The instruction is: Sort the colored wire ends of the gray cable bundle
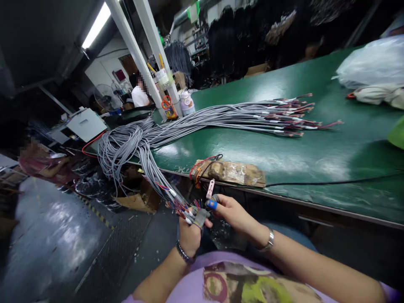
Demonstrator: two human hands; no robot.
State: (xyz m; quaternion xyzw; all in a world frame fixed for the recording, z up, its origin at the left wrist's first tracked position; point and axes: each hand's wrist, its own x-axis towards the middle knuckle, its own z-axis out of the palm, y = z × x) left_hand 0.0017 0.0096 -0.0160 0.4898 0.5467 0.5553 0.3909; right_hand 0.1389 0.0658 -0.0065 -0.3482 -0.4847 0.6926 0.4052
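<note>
My left hand (190, 235) is closed around the ends of a bundle of grey cables (151, 168). Short red, blue and dark inner wires (178, 206) fan out of the stripped ends, with white wraps at some sheath ends. Grey tape covers its thumb. To its right, my right hand (233, 212) has its fingers drawn together, with blue tape (211, 204) around one digit; what they pinch, if anything, cannot be made out. Just above those fingers is a small pale tag (210, 189) with red marks, at the bench edge.
On the green bench (284, 164), a worn wooden block (236, 173) with red and black leads lies along the front edge. More grey cables (221, 115) stretch across behind it. Orange scissors (166, 103) and a cup (187, 103) stand by white posts. Plastic bags (375, 63) sit right.
</note>
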